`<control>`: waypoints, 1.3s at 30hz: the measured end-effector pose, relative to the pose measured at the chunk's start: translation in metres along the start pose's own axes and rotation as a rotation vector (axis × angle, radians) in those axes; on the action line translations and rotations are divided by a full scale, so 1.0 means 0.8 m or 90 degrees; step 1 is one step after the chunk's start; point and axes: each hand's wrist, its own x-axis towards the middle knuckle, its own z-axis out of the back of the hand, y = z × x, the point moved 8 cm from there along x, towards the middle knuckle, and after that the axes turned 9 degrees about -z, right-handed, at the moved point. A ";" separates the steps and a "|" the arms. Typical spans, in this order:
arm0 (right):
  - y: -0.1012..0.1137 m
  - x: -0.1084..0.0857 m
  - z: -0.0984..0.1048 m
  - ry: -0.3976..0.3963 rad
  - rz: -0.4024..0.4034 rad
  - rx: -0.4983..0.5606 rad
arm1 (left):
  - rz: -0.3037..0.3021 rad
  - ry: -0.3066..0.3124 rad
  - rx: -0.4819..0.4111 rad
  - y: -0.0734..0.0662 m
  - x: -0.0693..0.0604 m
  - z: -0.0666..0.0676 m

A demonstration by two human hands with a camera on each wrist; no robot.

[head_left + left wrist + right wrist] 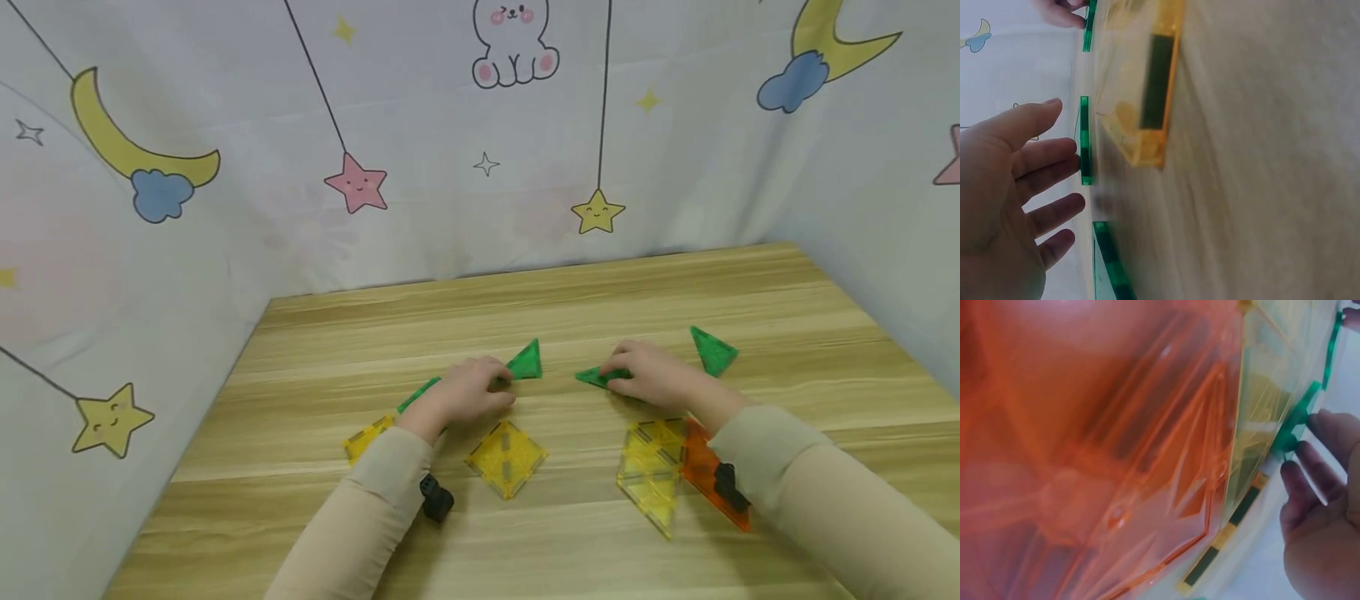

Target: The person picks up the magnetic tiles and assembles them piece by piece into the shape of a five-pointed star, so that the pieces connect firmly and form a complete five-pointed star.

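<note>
Above the table, my left hand (470, 390) touches the near edge of a green triangular magnetic tile (527, 361) with its fingertips. In the left wrist view, that hand's fingers (1054, 156) are loosely extended and the thumb stands apart from the tile. A second green tile (417, 395) lies partly hidden behind the left hand. To the right, my right hand (651, 372) pinches another green triangular tile (592, 377) between thumb and fingers. In the right wrist view this green tile (1294, 422) looks tilted, with part of it covered by the fingers.
A green triangle (713, 352) lies beyond the right hand. Nearer are a yellow diamond of tiles (507, 459), joined yellow tiles (649, 471), an orange tile (708, 471) and, by the left forearm, another yellow tile (366, 437). A printed curtain (450, 233) borders the wooden table (558, 542).
</note>
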 end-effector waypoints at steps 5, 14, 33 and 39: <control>-0.001 0.001 -0.003 0.009 -0.008 0.019 | 0.026 -0.038 0.012 0.007 -0.002 0.006; -0.006 0.004 -0.005 0.007 -0.014 0.008 | 0.028 -0.002 0.039 0.006 -0.004 -0.001; -0.007 0.002 -0.003 0.004 -0.001 0.036 | 0.027 -0.007 -0.004 0.011 0.009 -0.004; -0.010 0.002 -0.003 0.008 -0.011 0.040 | -0.013 -0.003 -0.076 0.003 0.015 0.000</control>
